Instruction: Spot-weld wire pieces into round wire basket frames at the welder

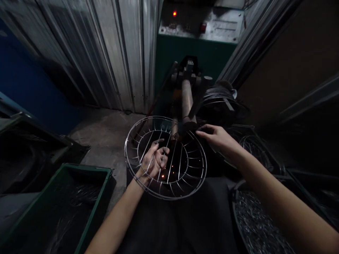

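A round, shallow wire basket with a ring rim, short curved ribs and several straight bars hangs tilted in front of me. My left hand is at its bars with the fingers curled in, seen partly through the wires. Just above the basket stand the thick upper electrode arm and the lower electrode of a spot welder. My right hand is beside the upper electrode's tip at the basket's far right rim, thumb and fingers pinched. Whatever lies in that pinch is too small and dark to make out. Small orange sparks glow below the bars.
The green machine body carries a panel with a red light. A wire coil sits right of the electrodes. A green crate stands left, and a round tub of small metal pieces stands right. Corrugated metal sheeting rises behind.
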The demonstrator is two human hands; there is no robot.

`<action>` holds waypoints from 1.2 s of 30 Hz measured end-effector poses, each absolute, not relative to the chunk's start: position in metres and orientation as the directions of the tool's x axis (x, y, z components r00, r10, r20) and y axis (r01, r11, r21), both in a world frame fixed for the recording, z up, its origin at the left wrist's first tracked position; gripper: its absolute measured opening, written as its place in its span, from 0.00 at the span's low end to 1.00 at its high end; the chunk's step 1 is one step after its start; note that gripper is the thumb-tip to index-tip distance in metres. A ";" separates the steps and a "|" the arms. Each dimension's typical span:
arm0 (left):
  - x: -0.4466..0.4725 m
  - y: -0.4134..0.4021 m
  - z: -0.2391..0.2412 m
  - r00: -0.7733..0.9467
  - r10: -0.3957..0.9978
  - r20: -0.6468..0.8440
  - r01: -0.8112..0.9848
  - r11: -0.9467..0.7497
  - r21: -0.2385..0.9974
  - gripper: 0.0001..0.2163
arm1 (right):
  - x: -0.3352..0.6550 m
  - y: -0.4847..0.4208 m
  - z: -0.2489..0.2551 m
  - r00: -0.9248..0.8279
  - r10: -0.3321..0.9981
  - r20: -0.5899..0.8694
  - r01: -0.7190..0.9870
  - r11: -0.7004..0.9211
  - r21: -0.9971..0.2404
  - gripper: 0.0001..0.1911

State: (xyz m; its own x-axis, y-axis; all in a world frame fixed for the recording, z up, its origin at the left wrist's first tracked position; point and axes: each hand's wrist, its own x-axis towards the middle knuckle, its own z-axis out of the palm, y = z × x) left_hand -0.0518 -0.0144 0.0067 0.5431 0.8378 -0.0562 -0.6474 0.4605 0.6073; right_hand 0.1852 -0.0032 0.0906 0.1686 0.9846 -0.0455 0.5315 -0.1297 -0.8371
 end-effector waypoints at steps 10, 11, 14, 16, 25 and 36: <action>-0.049 -0.010 0.006 0.424 0.904 -0.047 -0.697 0.359 0.621 0.14 | 0.173 -0.007 0.087 0.132 0.986 -0.099 0.490 -0.152 -0.859 0.21; -0.048 -0.010 0.006 0.424 0.905 -0.047 -0.698 0.359 0.620 0.14 | 0.173 -0.005 0.088 0.131 0.986 -0.106 0.480 -0.157 -0.863 0.21; -0.047 -0.010 0.005 0.423 0.905 -0.050 -0.697 0.359 0.621 0.15 | 0.173 -0.002 0.089 0.126 0.984 -0.129 0.466 -0.174 -0.867 0.21; -0.048 -0.011 0.004 0.413 0.909 -0.060 -0.692 0.355 0.628 0.16 | 0.174 -0.002 0.089 0.122 0.981 -0.148 0.455 -0.188 -0.871 0.21; -0.042 -0.018 -0.006 0.366 0.929 -0.051 -0.732 0.321 0.601 0.15 | 0.179 -0.022 0.086 0.153 0.973 -0.174 0.390 -0.221 -0.894 0.22; -0.039 -0.008 -0.004 0.231 0.973 -0.010 -0.768 0.188 0.612 0.15 | 0.170 -0.006 0.085 0.142 0.982 -0.124 0.415 -0.173 -0.893 0.21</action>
State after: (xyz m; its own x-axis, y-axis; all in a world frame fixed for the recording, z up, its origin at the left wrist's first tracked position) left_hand -0.0386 -0.0075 -0.0037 0.2307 0.9730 -0.0097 -0.7682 0.1883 0.6120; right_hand 0.1696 -0.0060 0.0850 0.1416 0.9821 -0.1243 0.4148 -0.1729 -0.8934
